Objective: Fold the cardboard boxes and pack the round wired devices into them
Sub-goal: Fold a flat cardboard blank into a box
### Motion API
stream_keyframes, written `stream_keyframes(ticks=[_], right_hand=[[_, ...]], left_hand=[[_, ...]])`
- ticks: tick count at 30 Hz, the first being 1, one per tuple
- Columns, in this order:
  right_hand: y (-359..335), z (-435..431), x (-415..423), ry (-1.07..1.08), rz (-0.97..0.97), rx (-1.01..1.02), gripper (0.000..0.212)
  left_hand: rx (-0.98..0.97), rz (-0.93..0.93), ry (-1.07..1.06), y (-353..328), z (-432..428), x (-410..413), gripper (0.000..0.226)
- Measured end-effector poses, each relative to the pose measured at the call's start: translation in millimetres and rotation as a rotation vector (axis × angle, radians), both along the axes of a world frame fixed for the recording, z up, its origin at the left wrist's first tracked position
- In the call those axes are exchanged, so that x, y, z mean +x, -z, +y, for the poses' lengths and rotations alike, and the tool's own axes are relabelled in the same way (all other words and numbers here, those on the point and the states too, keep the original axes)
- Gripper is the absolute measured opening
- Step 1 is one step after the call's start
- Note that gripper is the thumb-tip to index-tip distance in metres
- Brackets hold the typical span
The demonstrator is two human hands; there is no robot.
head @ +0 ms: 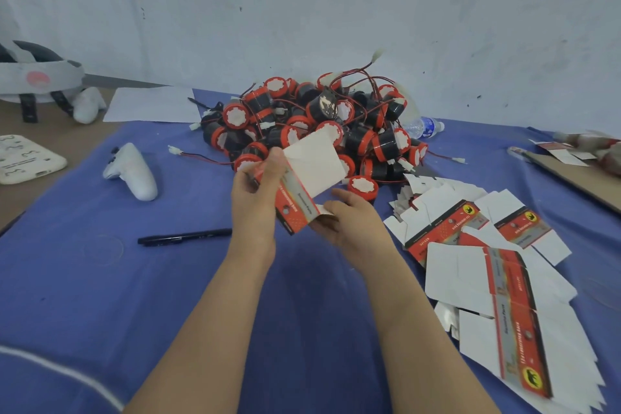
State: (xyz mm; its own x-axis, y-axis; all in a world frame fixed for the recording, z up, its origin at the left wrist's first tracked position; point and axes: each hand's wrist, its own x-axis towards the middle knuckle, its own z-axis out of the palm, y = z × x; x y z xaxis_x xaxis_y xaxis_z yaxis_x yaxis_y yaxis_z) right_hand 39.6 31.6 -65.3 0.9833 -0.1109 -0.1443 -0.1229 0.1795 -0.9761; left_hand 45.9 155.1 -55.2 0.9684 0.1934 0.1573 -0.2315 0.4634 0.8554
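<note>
I hold a partly folded red and white cardboard box (pixel 307 178) above the blue cloth, its white flap standing up. My left hand (pixel 257 193) grips its left side with the thumb on top. My right hand (pixel 349 217) pinches a lower flap from the right. Behind the box lies a pile of round black and red wired devices (pixel 319 121) with red wires and white plugs. Several flat unfolded boxes (pixel 497 282) are heaped to my right.
A black marker (pixel 184 237) lies left of my arms on the blue cloth (pixel 100 279). A white controller (pixel 132 171), a white headset (pixel 37 81), a sheet of paper (pixel 151 104) and a plastic bottle (pixel 423 126) are farther off. Cardboard (pixel 578 175) lies at far right.
</note>
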Motion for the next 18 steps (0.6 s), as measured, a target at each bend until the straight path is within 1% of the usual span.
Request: stream_keyframes(ticks=[1,2,3,4,5,6,8,10,11,12,13,15,16,18], right_hand=[[-1,0,-1,-0.066,0.030,0.098,0.046],[-1,2,-3,-0.111,0.045,0.147,0.046],[-1,5,-2,-0.147,0.046,0.152,0.044],[-2,10,-3,-0.171,0.038,0.112,0.038],[-1,17,-3,-0.182,0.022,0.041,0.032],[0,25,-3,-0.178,0.014,-0.030,0.030],[3,42,-5,-0.184,0.039,-0.106,0.042],[6,54,-6,-0.191,0.065,-0.142,0.058],[8,56,-6,-0.187,0.049,-0.154,0.061],[8,56,-5,-0.180,0.018,-0.165,0.059],[7,53,-5,-0.169,-0.030,-0.165,0.052],[4,41,-1,-0.114,-0.142,-0.128,0.028],[1,33,0,-0.073,-0.201,-0.104,0.022],[-4,16,1,0.036,-0.296,-0.031,0.018]], left_hand=[[-0.048,0.027,0.007,-2,2,0,0.072],[-0.107,0.054,0.017,-4,5,-1,0.081],[-0.168,0.074,0.027,-5,7,-1,0.086],[-0.220,0.086,0.033,-6,10,-1,0.084],[-0.264,0.092,0.041,-6,12,-1,0.077],[-0.312,0.092,0.056,-5,14,0,0.069],[-0.413,0.088,0.102,-2,15,2,0.059],[-0.480,0.086,0.142,2,14,2,0.058],[-0.503,0.079,0.158,3,13,3,0.059],[-0.522,0.074,0.173,5,12,3,0.059],[-0.536,0.071,0.187,6,12,4,0.060],[-0.530,0.066,0.219,6,14,5,0.059],[-0.500,0.066,0.244,5,15,6,0.059],[-0.378,0.079,0.320,3,14,5,0.058]])
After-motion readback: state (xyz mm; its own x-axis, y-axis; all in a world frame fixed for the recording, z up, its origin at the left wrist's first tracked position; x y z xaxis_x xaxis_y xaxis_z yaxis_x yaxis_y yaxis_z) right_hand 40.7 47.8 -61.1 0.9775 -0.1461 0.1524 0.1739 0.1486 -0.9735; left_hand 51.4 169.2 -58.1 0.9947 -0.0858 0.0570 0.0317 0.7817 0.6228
